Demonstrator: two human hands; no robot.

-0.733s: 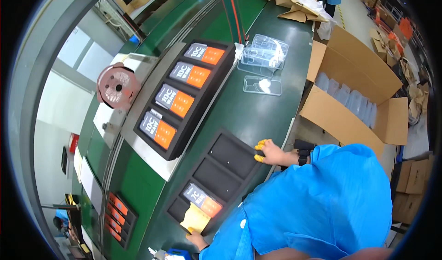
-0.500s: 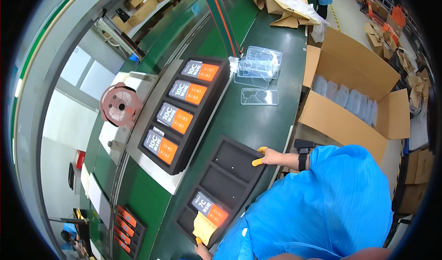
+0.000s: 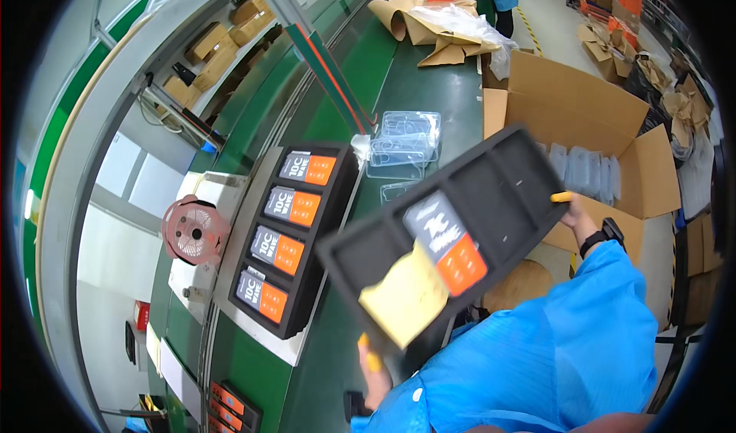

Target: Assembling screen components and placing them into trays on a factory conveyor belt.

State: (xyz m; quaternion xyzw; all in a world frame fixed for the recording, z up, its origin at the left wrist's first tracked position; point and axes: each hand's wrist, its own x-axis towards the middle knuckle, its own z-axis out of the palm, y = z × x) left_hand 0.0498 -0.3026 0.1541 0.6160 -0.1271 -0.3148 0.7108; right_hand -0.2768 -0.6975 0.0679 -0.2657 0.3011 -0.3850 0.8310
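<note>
Between my two hands a black compartment tray (image 3: pixel 529 180) is raised and tilted above the bench edge. My right hand (image 3: pixel 573 212), with yellow finger covers, grips its right end. At its lower left end is my left hand (image 3: pixel 373 370), with yellow covers on its fingers; part of its hold is hidden under the tray. One compartment holds a flat grey-and-orange box (image 3: pixel 445 241). A yellow sheet of paper (image 3: pixel 406 296) lies beside it, over the end compartment. Two other compartments hold no box.
On the left, a second black tray (image 3: pixel 326 260) holds several grey-and-orange boxes, near a pink fan (image 3: pixel 195 232). Clear plastic cases (image 3: pixel 406 138) lie farther along the green bench. An open carton (image 3: pixel 579 95) with similar cases stands right. Brown paper (image 3: pixel 452 34) and a person (image 3: pixel 504 0) are beyond.
Both hands have lifted the tray off the bench and swung it rightward, toward the open carton. The box and yellow paper have moved with it. The view has shifted too.
</note>
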